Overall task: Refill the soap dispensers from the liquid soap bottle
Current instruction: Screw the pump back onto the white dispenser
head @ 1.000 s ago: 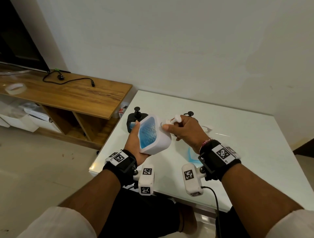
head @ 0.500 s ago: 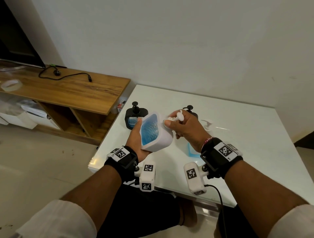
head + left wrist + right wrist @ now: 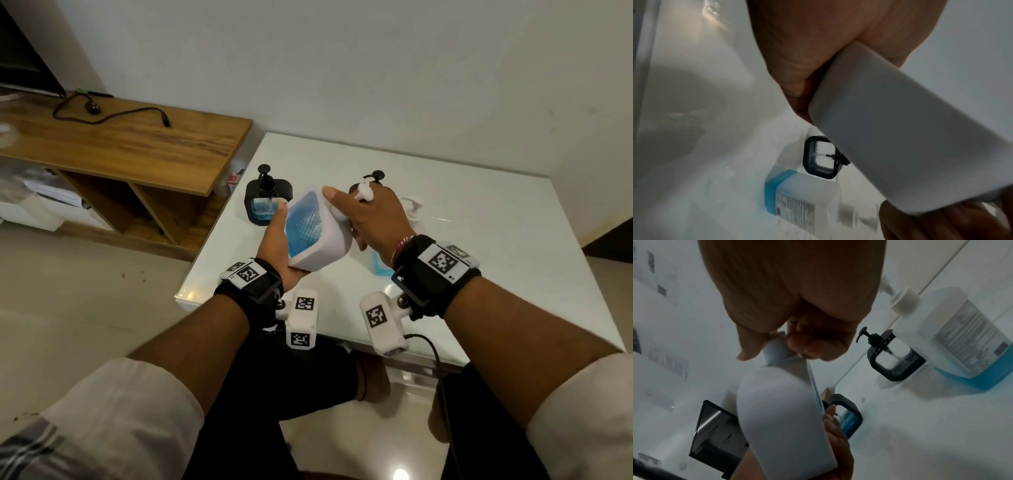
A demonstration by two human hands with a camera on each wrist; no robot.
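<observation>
My left hand [image 3: 274,240] grips a white soap dispenser [image 3: 317,236] with a blue-filled window and holds it tilted above the table. My right hand [image 3: 370,216] curls round its white pump top [image 3: 364,193], whose head pokes out between the fingers. In the right wrist view those fingers [image 3: 809,345] wrap the pump collar [image 3: 774,350] above the white body [image 3: 781,418]. The clear liquid soap bottle [image 3: 962,340], with blue soap low inside, stands behind my right hand. Two black-framed dispensers stand beyond: one holding blue liquid [image 3: 269,202], one looking empty [image 3: 894,356].
The white glass table [image 3: 479,240] stands against a wall at the back. A wooden TV unit [image 3: 120,144] with a black cable on it stands to the left, and a screen sits at the far left. My knees are below the table's near edge.
My right hand has turned over the pump top, so the pump head now shows between the fingers. The left hand still holds the dispenser in about the same place.
</observation>
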